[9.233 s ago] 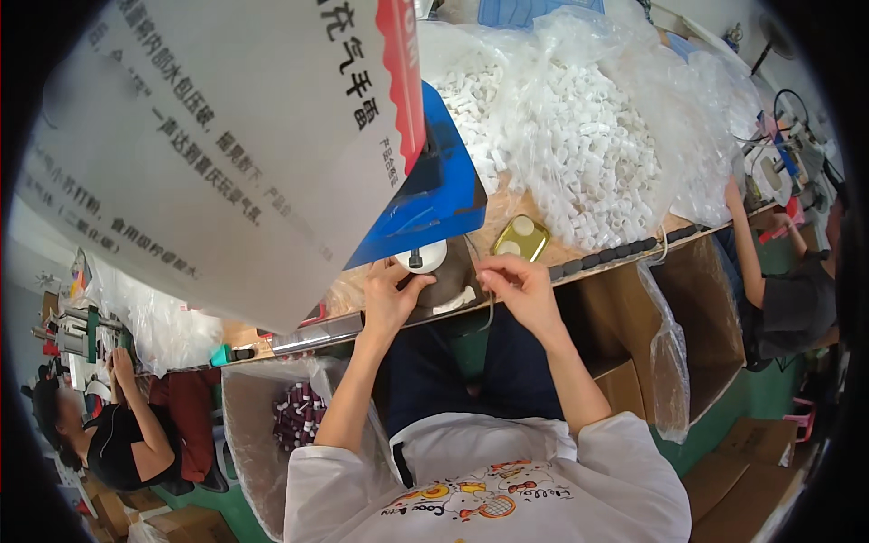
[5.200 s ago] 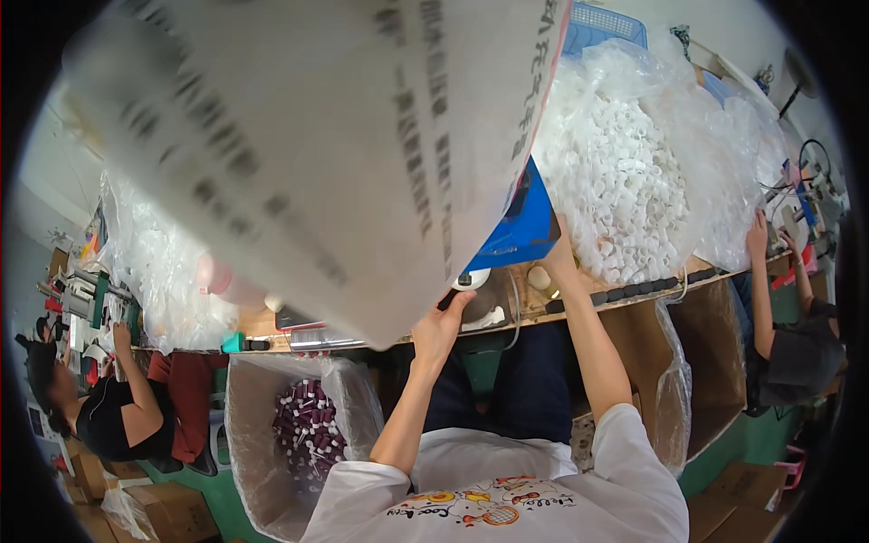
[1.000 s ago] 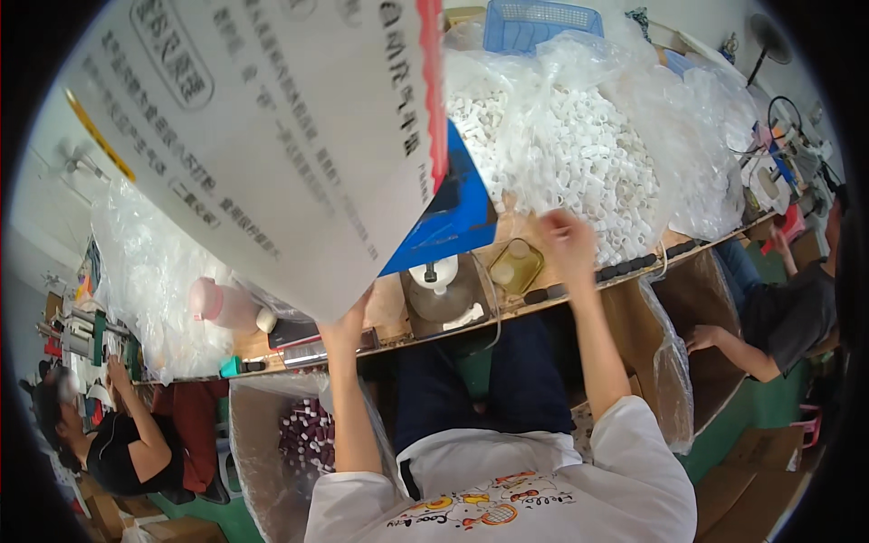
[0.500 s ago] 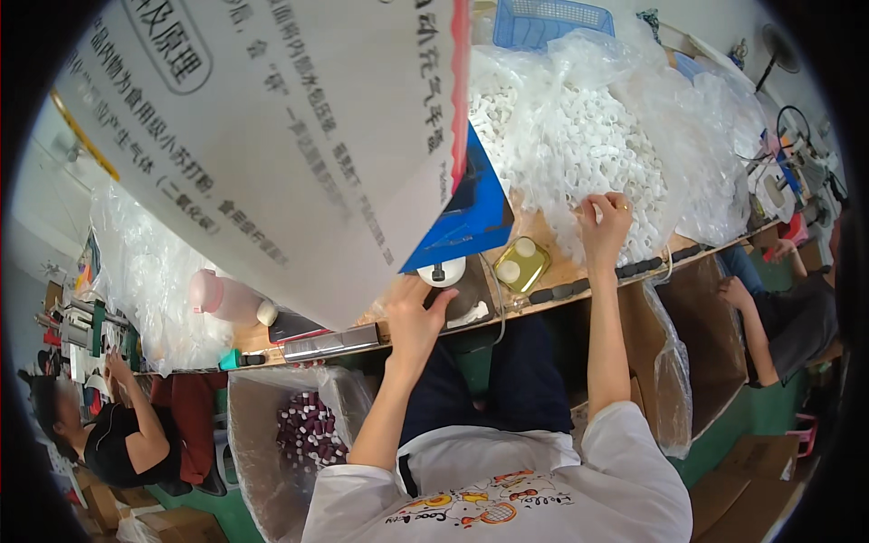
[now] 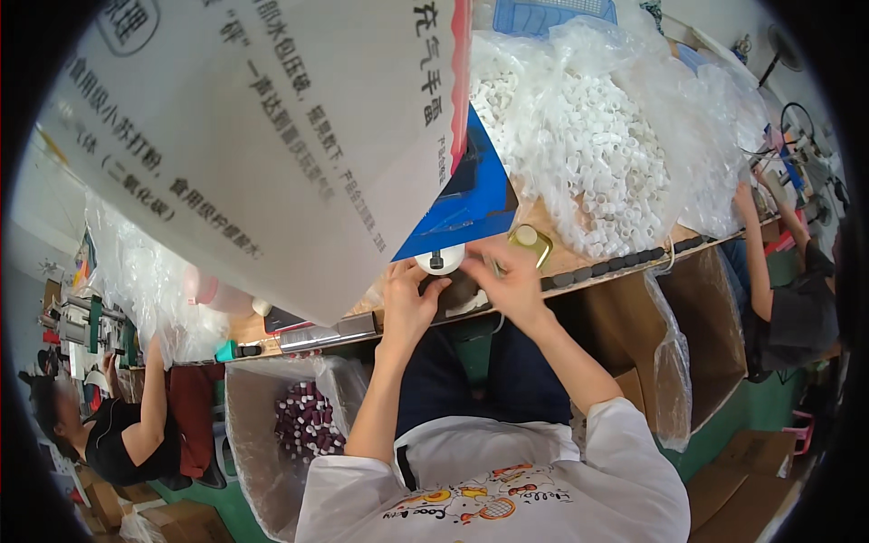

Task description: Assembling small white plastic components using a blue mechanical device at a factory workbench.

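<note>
Both hands met at the bench edge. The left hand (image 5: 407,294) and right hand (image 5: 509,279) were curled close around a small white fixture (image 5: 441,261) with a dark stud in its middle, which sat between their fingertips; whether either actually pinched anything, I could not tell. Just beyond the right hand lay a gold cap (image 5: 530,242), near but apart. Farther out from it rose a clear bag of white caps (image 5: 597,163). A blue sheet (image 5: 471,204) lay behind the fixture. Below the left wrist stood a lined box of dark red pieces (image 5: 303,425).
</note>
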`<state>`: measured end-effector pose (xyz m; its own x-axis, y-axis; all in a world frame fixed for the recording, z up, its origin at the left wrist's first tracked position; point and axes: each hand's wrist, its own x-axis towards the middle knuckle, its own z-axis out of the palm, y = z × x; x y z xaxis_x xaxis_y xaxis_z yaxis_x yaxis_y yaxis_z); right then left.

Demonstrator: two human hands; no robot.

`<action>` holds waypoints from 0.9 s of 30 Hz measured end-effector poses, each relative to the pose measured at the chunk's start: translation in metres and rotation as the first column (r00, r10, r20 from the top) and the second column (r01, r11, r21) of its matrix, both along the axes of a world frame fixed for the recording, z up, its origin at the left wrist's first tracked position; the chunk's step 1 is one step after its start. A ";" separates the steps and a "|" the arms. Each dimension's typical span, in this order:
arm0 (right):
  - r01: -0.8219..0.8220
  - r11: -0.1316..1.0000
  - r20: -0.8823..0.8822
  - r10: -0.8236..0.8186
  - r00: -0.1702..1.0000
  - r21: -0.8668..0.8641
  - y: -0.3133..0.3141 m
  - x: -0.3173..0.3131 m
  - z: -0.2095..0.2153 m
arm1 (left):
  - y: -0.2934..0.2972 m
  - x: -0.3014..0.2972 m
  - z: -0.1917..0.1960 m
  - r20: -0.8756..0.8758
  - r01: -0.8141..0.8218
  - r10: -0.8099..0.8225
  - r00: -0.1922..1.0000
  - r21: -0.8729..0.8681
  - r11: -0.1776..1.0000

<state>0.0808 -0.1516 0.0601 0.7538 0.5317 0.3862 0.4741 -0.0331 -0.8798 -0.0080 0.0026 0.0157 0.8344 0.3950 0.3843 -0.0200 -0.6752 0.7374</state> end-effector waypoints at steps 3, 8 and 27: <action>-0.071 0.997 0.519 0.060 0.853 0.002 0.014 0.005 -0.017 | -0.005 0.000 0.004 -0.011 -0.031 0.031 0.999 -0.006 1.000; -0.047 0.998 0.633 0.061 0.772 -0.039 0.016 0.000 -0.019 | -0.013 -0.002 0.015 0.021 -0.056 0.055 0.998 0.025 0.998; 0.221 0.928 0.456 -0.064 0.888 -0.301 0.002 0.133 -0.080 | -0.002 -0.005 0.005 -0.048 0.072 -0.074 0.996 -0.054 0.996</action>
